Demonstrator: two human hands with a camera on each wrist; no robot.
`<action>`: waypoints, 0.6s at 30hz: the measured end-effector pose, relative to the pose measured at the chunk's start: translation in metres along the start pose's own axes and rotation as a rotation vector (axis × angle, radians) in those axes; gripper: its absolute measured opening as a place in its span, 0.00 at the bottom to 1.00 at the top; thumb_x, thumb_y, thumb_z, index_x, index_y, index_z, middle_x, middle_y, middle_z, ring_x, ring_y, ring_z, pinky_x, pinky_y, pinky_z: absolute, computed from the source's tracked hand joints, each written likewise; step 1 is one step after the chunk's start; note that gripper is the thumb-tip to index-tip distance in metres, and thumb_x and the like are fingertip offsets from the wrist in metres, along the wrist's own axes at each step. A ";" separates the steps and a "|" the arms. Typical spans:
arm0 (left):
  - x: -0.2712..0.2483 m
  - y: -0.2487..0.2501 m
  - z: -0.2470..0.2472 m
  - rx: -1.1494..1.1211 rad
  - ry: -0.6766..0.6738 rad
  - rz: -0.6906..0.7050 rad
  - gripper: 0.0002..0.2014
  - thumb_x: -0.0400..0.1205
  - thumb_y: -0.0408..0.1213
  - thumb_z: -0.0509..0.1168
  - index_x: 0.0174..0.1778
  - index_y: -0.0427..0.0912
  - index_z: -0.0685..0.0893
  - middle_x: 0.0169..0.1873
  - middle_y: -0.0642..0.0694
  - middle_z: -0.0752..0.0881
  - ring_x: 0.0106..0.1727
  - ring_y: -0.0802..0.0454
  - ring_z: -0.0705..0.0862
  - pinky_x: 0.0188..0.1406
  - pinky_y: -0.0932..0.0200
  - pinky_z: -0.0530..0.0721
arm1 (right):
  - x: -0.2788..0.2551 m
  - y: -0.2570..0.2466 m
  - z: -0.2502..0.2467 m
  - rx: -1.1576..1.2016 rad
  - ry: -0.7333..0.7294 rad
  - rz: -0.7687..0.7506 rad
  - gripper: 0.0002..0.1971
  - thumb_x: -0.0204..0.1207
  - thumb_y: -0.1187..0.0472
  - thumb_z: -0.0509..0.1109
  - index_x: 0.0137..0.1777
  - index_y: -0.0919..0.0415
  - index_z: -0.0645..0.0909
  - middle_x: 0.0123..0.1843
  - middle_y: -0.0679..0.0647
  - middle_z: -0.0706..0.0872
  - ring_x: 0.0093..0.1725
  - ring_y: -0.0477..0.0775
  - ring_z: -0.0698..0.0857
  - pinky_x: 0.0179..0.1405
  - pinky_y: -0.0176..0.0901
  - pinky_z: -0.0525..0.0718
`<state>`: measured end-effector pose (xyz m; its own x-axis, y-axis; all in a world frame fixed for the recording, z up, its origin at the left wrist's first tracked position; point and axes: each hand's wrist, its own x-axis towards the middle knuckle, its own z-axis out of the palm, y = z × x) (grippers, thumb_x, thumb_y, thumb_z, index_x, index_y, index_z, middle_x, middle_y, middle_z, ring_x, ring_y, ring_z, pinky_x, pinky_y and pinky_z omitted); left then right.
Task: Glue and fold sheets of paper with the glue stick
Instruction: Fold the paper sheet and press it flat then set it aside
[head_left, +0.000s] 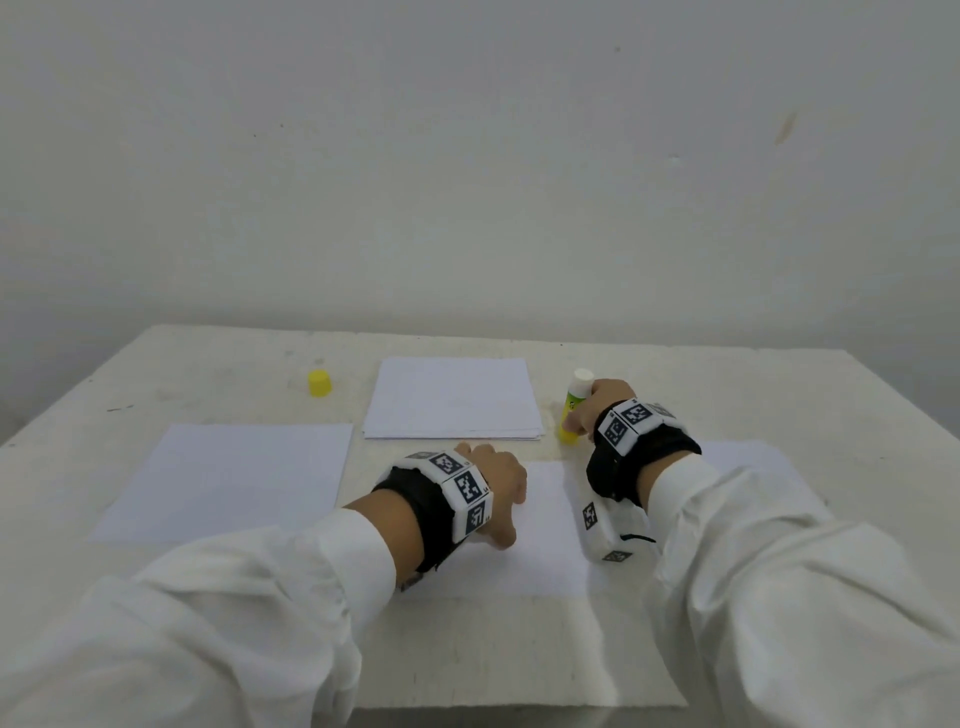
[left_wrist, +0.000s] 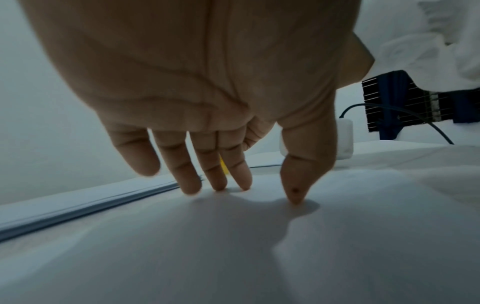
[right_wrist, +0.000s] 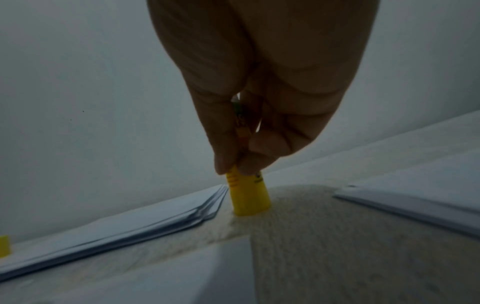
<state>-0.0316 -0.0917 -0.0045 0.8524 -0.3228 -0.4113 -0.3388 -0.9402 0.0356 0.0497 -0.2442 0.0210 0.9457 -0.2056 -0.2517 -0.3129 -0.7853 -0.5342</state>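
The right hand (head_left: 602, 405) is gripping the uncapped glue stick (head_left: 574, 408), light and rigid, standing at 1 o'clock on the counter (head_left: 208, 374). The left hand (head_left: 493, 483), fingers spread, is pinning the flimsy sheet (head_left: 550, 540) at centre.

Yellow cap (head_left: 319, 383), white paper stack (head_left: 452, 399)

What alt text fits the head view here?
A right hand grips an uncapped glue stick standing on a white table, while the left hand presses a sheet. A paper stack and yellow cap sit behind.
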 end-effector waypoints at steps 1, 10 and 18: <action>-0.001 -0.001 0.001 -0.027 0.004 0.011 0.26 0.68 0.50 0.73 0.63 0.54 0.77 0.63 0.52 0.76 0.62 0.45 0.76 0.62 0.46 0.77 | 0.002 0.000 0.002 0.011 -0.004 0.004 0.14 0.67 0.67 0.77 0.53 0.64 0.83 0.45 0.59 0.83 0.44 0.59 0.82 0.51 0.49 0.84; -0.003 -0.003 0.009 -0.093 0.052 0.045 0.25 0.77 0.41 0.67 0.71 0.47 0.75 0.66 0.46 0.73 0.67 0.44 0.74 0.61 0.51 0.77 | -0.001 -0.005 0.000 -0.200 -0.090 0.052 0.20 0.70 0.57 0.78 0.58 0.67 0.80 0.57 0.61 0.86 0.59 0.61 0.85 0.62 0.49 0.81; -0.034 -0.033 0.001 -0.097 0.121 0.071 0.21 0.80 0.47 0.63 0.71 0.58 0.76 0.74 0.52 0.71 0.76 0.47 0.64 0.72 0.49 0.63 | -0.054 -0.012 -0.010 -0.259 -0.265 -0.022 0.11 0.75 0.60 0.73 0.37 0.63 0.75 0.33 0.53 0.78 0.29 0.51 0.75 0.27 0.37 0.73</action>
<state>-0.0501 -0.0496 0.0076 0.8716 -0.3939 -0.2918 -0.3648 -0.9188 0.1505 0.0036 -0.2297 0.0494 0.8855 -0.0555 -0.4613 -0.2284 -0.9166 -0.3283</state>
